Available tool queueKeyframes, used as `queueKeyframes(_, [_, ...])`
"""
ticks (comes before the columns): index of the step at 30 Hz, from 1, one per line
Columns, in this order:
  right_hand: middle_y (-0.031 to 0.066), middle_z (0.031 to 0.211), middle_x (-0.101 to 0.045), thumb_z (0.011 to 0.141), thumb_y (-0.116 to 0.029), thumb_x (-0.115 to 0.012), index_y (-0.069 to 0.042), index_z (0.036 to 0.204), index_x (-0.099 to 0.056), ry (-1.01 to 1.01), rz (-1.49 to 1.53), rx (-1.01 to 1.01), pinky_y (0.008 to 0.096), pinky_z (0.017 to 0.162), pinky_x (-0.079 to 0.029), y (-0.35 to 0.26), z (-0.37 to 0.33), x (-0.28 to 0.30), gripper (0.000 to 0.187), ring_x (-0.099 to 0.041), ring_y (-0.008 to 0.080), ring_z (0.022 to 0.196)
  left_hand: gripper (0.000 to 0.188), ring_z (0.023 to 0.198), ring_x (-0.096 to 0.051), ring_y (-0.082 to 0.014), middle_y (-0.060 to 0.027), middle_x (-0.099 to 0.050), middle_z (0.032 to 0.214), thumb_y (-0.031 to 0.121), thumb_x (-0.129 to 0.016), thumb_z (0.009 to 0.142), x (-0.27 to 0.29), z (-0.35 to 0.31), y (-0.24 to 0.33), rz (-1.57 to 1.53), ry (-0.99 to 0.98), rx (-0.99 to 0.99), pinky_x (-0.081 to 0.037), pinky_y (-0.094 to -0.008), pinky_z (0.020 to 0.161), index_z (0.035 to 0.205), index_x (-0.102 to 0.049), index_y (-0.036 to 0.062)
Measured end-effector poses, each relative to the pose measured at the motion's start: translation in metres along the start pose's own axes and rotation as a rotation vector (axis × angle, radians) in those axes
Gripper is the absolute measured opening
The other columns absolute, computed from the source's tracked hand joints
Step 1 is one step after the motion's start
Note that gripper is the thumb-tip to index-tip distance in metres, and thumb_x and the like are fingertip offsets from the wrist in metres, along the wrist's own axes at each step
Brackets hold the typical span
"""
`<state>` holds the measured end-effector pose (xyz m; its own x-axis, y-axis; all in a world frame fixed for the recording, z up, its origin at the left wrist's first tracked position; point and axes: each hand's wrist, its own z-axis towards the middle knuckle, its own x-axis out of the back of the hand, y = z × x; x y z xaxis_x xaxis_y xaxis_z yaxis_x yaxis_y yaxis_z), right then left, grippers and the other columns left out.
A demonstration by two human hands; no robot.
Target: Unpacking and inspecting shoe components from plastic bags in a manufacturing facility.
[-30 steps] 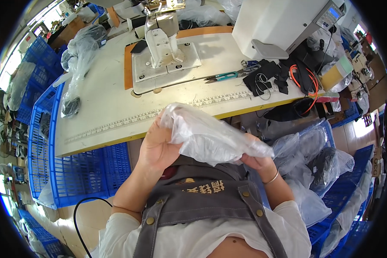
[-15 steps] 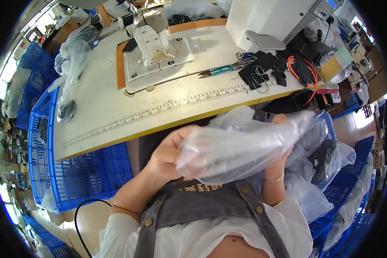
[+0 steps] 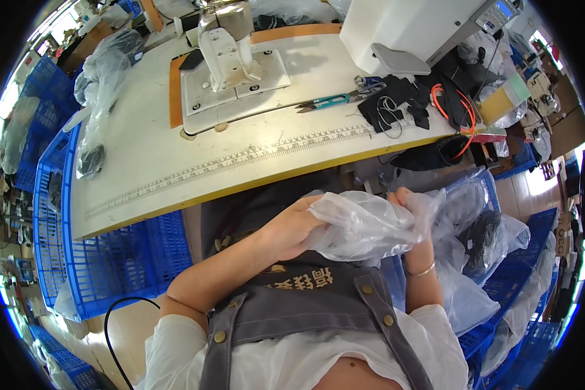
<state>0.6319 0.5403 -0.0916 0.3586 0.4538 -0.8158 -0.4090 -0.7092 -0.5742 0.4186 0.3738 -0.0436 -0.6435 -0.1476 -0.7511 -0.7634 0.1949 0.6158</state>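
A crumpled clear plastic bag (image 3: 364, 227) is stretched between my two hands, in front of my apron and below the table edge. My left hand (image 3: 296, 227) grips its left end, the fingers partly covered by the film. At the other end my right hand (image 3: 409, 205) is closed on the gathered plastic, fingertips showing above it. Whether anything lies inside the bag cannot be made out. Beyond them is the sewing table (image 3: 149, 156), with a ruler strip (image 3: 240, 159) along its front edge.
A sewing machine (image 3: 227, 65) stands on the table. Teal-handled snips (image 3: 335, 101), black fabric pieces (image 3: 390, 101) and an orange cord (image 3: 468, 107) lie to its right. A blue crate (image 3: 117, 266) sits at left; bagged black goods (image 3: 484, 237) fill another at right.
The bag was spread long and smeared by motion; now it is bunched shorter between my hands. My left hand has moved right, and my right hand slightly down. The view has shifted a little.
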Motion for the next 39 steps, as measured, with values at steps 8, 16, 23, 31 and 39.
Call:
queueKeyframes(8, [0.0052, 0.073, -0.054, 0.078, -0.016, -0.060, 0.000, 0.081, -0.057, 0.143, -1.277, 0.275, 0.0277, 0.062, -0.044, 0.004, -0.018, 0.021, 0.016, -0.054, 0.0162, 0.068, 0.038, 0.108, -0.058, -0.0227, -0.0118, -0.060, 0.116, 0.023, -0.040, 0.097, 0.011, -0.004, 0.018, -0.122, 0.102, -0.290, -0.046, -0.0366, 0.095, 0.127, -0.048, 0.0014])
queueKeyframes(16, [0.0107, 0.086, -0.059, 0.082, -0.014, -0.058, -0.001, 0.087, -0.060, 0.608, -1.039, 0.860, 0.0338, 0.074, -0.047, 0.005, -0.002, -0.059, 0.014, -0.058, 0.0239, 0.077, 0.034, 0.077, -0.060, -0.0175, -0.0065, -0.061, 0.093, 0.030, -0.040, 0.092, 0.017, -0.001, 0.033, -0.443, -0.323, 0.128, -0.050, -0.0335, 0.072, 0.109, -0.057, 0.0051])
queueKeyframes(23, [0.0192, 0.101, -0.062, 0.077, -0.011, -0.064, 0.000, 0.100, -0.062, 0.002, -1.889, 0.788, 0.0400, 0.081, -0.049, 0.043, 0.006, -0.101, 0.025, -0.059, 0.0381, 0.089, 0.045, 0.087, -0.063, -0.0253, -0.0160, -0.063, 0.105, 0.026, -0.042, 0.086, 0.010, -0.018, 0.002, -0.467, -0.264, 0.052, -0.051, -0.0373, 0.080, 0.118, -0.052, -0.0035])
queueKeyframes(31, [0.0177, 0.113, -0.062, 0.090, -0.009, -0.049, 0.009, 0.119, -0.052, -0.020, 0.055, -0.218, 0.0348, 0.090, -0.050, 0.028, 0.018, -0.009, 0.035, -0.063, 0.0244, 0.100, 0.056, 0.097, -0.059, -0.0230, -0.0134, -0.059, 0.109, 0.014, -0.060, 0.075, 0.025, -0.033, 0.038, 0.057, 0.261, 0.024, -0.046, -0.0340, 0.088, 0.125, -0.045, -0.0053])
queueKeyframes(39, [0.0218, 0.120, -0.058, 0.089, -0.017, -0.042, 0.009, 0.124, -0.048, 0.002, 0.458, -0.264, 0.0428, 0.097, -0.045, 0.042, 0.008, -0.036, 0.044, -0.058, 0.0308, 0.109, 0.049, 0.100, -0.057, -0.0352, -0.0209, -0.057, 0.109, 0.008, -0.066, 0.075, -0.010, -0.036, 0.012, 1.651, 0.215, -0.828, -0.046, -0.0398, 0.086, 0.121, -0.051, -0.0019])
